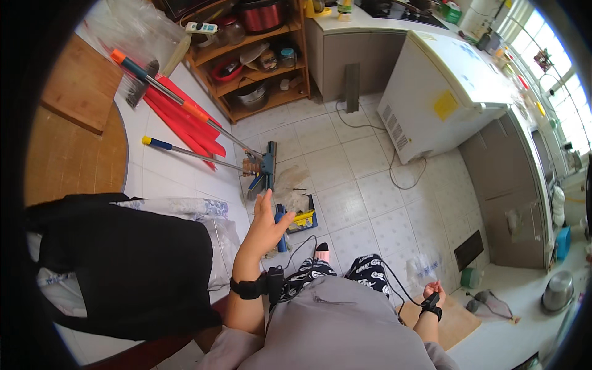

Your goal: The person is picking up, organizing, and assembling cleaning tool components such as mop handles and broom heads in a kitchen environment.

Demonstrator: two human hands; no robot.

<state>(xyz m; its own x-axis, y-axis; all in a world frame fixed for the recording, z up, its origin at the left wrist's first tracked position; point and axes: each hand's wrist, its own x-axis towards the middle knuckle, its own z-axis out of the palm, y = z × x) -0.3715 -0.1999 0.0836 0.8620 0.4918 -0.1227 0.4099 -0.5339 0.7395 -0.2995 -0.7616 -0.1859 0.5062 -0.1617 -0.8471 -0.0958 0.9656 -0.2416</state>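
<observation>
Your left hand is hovering open, blue-and-yellow dustpan lying just right of it; your looping black cable could be snagging it, spilling debris. Your right hand is resting half-curled, hold unclear.

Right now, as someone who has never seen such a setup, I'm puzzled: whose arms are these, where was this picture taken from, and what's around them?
There is no robot here, just a person seen from a wide camera on their own head. It looks down, and its fisheye lens bends straight edges near the rim. Black wristbands sit on both arms. The left hand looks open and empty; below it, on the tiled floor, lies a blue-and-yellow dustpan. The right hand has bent fingers beside a clear plastic bag; I can't tell whether it holds it. Further off are long-handled cleaning tools, a wooden shelf and a white freezer.
</observation>
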